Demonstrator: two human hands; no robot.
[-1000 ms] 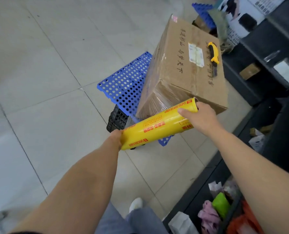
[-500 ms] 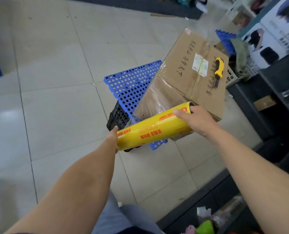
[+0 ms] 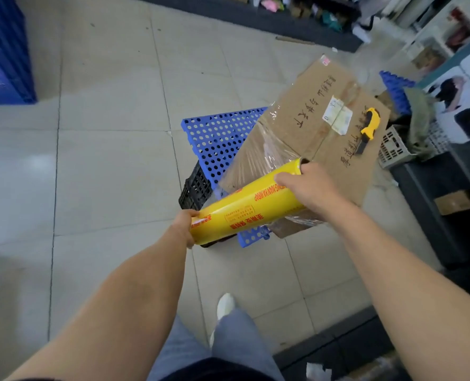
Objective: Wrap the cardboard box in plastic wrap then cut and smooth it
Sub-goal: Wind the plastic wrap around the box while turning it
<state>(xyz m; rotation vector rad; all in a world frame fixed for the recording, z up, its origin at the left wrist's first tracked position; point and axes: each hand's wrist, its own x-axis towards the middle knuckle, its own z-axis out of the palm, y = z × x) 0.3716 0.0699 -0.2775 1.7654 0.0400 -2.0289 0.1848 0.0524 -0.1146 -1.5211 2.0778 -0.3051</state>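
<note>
Gripping the wrap roll point(image 3: 250, 204) by its ends, the left hand point(image 3: 185, 226) and right hand point(image 3: 308, 188) curl round it, axis running eight to two o'clock. The cardboard box point(image 3: 324, 133) lies on a pallet point(image 3: 217, 136) at one o'clock, nearest the right hand.

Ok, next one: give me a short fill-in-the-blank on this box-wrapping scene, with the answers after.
1. The left hand and the right hand hold a ____ roll by its ends.
2. The knife lies on ____ of the box.
3. The box sits on a ____ perforated pallet.

Missing words: yellow; top; blue.
</note>
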